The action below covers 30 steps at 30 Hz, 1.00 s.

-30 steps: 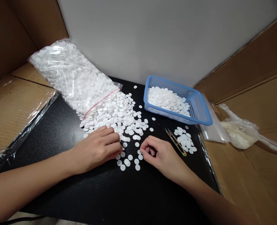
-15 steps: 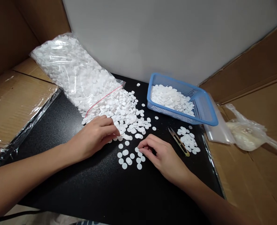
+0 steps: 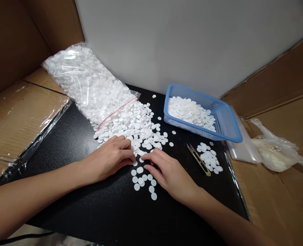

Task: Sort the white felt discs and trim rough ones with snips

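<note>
My left hand [image 3: 114, 157] rests low at the near edge of a heap of small white discs [image 3: 136, 119], its fingers curled in. By those fingertips lies a single disc, and whether they grip anything is hidden. Facing it, my right hand [image 3: 164, 169] has thumb and forefinger apart, with the forefinger reaching to a disc at the heap's edge. Several loose white discs [image 3: 140, 181] lie flat on the black tabletop [image 3: 102, 212] just below both hands. The heap spills from the mouth of a clear zip bag [image 3: 87, 82] with a red seal line.
A blue plastic basket [image 3: 237, 139], partly filled with white discs, stands at the back right. In front of it lie thread snips [image 3: 199, 160] and a smaller disc pile [image 3: 209, 157]. Beyond the table's right edge are clear plastic sleeves [image 3: 243, 152] and a knotted plastic bag [image 3: 275, 153] on cardboard.
My two hands have come closer together at the heap's near edge. The right hand moved left and its thumb and forefinger parted. Some loose discs below have shifted. The whole view moved slightly.
</note>
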Available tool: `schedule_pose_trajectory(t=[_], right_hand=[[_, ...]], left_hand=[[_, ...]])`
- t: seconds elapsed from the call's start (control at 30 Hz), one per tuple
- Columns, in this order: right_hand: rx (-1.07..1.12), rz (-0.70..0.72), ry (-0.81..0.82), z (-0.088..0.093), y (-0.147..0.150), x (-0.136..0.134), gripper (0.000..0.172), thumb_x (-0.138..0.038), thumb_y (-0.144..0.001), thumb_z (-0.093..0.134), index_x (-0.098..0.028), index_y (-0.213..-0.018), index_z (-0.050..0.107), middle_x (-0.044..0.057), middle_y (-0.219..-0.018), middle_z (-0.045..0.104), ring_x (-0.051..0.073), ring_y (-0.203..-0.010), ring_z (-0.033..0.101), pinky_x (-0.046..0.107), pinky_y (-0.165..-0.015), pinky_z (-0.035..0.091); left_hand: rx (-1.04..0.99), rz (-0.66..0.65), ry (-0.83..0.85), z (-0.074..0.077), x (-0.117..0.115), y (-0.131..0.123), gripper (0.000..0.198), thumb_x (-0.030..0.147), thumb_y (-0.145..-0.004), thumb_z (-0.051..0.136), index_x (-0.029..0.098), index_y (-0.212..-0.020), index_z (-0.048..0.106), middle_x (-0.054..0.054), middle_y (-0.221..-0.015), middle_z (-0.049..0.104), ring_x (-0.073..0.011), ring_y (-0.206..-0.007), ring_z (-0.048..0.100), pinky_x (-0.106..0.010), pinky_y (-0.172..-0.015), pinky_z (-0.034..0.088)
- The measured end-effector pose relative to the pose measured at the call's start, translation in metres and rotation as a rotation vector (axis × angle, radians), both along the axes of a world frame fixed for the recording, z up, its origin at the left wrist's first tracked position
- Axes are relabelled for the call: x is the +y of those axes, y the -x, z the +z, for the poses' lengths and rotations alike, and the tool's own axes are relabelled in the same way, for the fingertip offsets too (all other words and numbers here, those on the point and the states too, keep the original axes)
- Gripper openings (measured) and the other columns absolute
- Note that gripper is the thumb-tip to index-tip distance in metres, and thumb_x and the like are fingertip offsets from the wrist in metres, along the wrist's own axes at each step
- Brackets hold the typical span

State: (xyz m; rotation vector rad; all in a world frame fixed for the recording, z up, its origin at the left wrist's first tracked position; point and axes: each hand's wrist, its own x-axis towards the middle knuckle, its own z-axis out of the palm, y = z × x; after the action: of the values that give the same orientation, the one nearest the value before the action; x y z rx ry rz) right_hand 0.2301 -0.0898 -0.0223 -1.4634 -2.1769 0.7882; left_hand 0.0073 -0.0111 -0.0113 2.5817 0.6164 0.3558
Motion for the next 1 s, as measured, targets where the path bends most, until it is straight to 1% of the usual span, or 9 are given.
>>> schedule_pose_trajectory(t=[0.1,0.17,0.3,0.47,0.53,0.6,0.73,0.87,1.0], right_hand=[[0.058,0.003,0.052,0.002,-0.004,0.000,0.013,-0.014,-0.096,0.052,-0.022,-0.102,0.060,0.003,-0.090,0.060,0.016,-0.072,0.059,0.028,-0.064,0.048],[0.089,-0.008,0.086,0.004,-0.007,-0.001,0.013,-0.011,-0.096,0.051,-0.022,-0.096,0.059,0.002,-0.088,0.059,0.014,-0.070,0.057,0.026,-0.062,0.046],[0.094,-0.046,0.065,0.004,-0.010,-0.001,0.014,-0.010,-0.095,0.052,-0.022,-0.098,0.058,0.002,-0.089,0.058,0.014,-0.073,0.057,0.025,-0.064,0.047],[0.005,-0.055,-0.031,-0.003,-0.001,-0.001,0.010,-0.020,-0.096,0.058,-0.021,-0.105,0.062,0.003,-0.091,0.060,0.016,-0.073,0.060,0.028,-0.065,0.047],[0.009,-0.064,-0.050,-0.005,0.003,-0.001,0.007,-0.021,-0.095,0.059,-0.021,-0.101,0.062,0.002,-0.089,0.060,0.015,-0.072,0.059,0.027,-0.064,0.046],[0.066,-0.076,-0.023,-0.006,0.006,0.000,0.003,-0.018,-0.092,0.061,-0.021,-0.094,0.062,0.001,-0.086,0.059,0.014,-0.073,0.058,0.026,-0.062,0.044],[0.179,-0.104,0.034,-0.004,0.008,0.002,0.013,-0.010,-0.086,0.062,-0.021,-0.080,0.059,-0.002,-0.082,0.056,0.012,-0.071,0.055,0.023,-0.059,0.040],[0.194,-0.108,0.013,-0.002,0.008,0.002,0.014,-0.009,-0.083,0.060,-0.021,-0.077,0.057,-0.002,-0.079,0.054,0.011,-0.063,0.049,0.023,-0.056,0.038],[0.208,-0.127,0.001,-0.001,0.006,0.001,0.013,-0.008,-0.085,0.056,-0.021,-0.080,0.055,-0.002,-0.077,0.055,0.011,-0.060,0.049,0.023,-0.054,0.037]], left_hand=[[-0.014,-0.061,0.040,-0.001,-0.002,0.000,0.015,0.008,-0.091,0.065,0.021,-0.088,0.073,0.000,-0.081,0.058,-0.0169,-0.078,0.053,-0.029,-0.073,0.037],[-0.011,-0.087,0.066,-0.002,-0.002,0.001,0.018,0.007,-0.092,0.061,0.021,-0.090,0.072,0.000,-0.083,0.059,-0.0168,-0.079,0.054,-0.029,-0.074,0.036],[-0.007,-0.028,0.064,-0.001,0.001,0.003,0.022,0.005,-0.096,0.053,0.020,-0.102,0.068,-0.002,-0.089,0.062,-0.0174,-0.082,0.056,-0.030,-0.076,0.036],[-0.043,0.028,0.060,0.001,0.002,0.001,0.018,0.008,-0.097,0.053,0.018,-0.100,0.066,-0.001,-0.087,0.061,-0.0175,-0.081,0.057,-0.029,-0.076,0.036],[-0.050,0.027,0.068,0.001,0.000,0.000,0.016,0.009,-0.098,0.052,0.017,-0.099,0.066,-0.002,-0.087,0.061,-0.0175,-0.082,0.057,-0.029,-0.076,0.037],[-0.064,0.029,0.080,0.000,-0.001,-0.001,0.014,0.011,-0.098,0.053,0.016,-0.099,0.065,-0.003,-0.089,0.060,-0.0178,-0.085,0.057,-0.029,-0.077,0.038],[-0.083,0.011,0.068,-0.005,-0.006,-0.006,0.011,0.015,-0.096,0.058,0.017,-0.104,0.065,-0.003,-0.089,0.059,-0.0188,-0.086,0.055,-0.029,-0.077,0.040],[-0.082,0.023,-0.001,-0.008,-0.009,-0.010,0.015,0.012,-0.097,0.053,0.017,-0.102,0.066,-0.003,-0.087,0.059,-0.0185,-0.083,0.055,-0.030,-0.076,0.041],[-0.075,0.095,-0.030,-0.004,-0.005,-0.006,0.026,0.003,-0.095,0.044,0.017,-0.099,0.066,-0.003,-0.088,0.060,-0.0181,-0.083,0.054,-0.030,-0.075,0.041]])
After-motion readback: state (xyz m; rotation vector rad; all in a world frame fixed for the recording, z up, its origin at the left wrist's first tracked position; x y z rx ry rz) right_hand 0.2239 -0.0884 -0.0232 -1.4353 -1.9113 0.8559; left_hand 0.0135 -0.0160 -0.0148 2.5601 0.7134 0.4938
